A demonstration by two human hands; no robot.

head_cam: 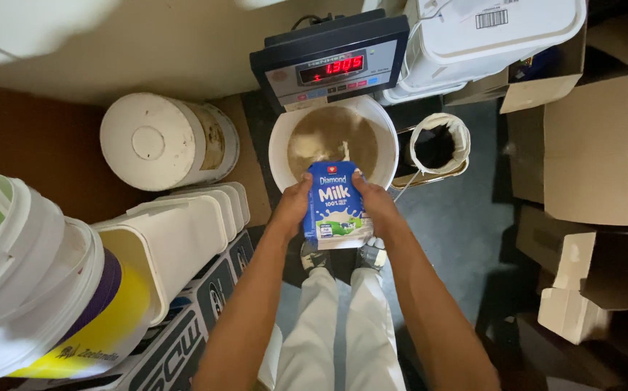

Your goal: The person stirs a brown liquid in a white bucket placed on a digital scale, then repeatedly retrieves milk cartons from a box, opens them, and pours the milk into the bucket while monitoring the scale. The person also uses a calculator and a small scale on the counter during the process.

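Two hands, left hand and right hand, are clamped on a blue milk carton from either side. It is tilted over a white bucket on a scale, pouring milk in.

A lidded white drum lies on its side at the left, stacked white tubs below it, open cardboard boxes at the right (one holding a white bin).

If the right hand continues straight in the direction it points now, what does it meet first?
Probably the near rim of the white bucket: the right hand, gripping the milk carton, points toward it. Depth is unclear.
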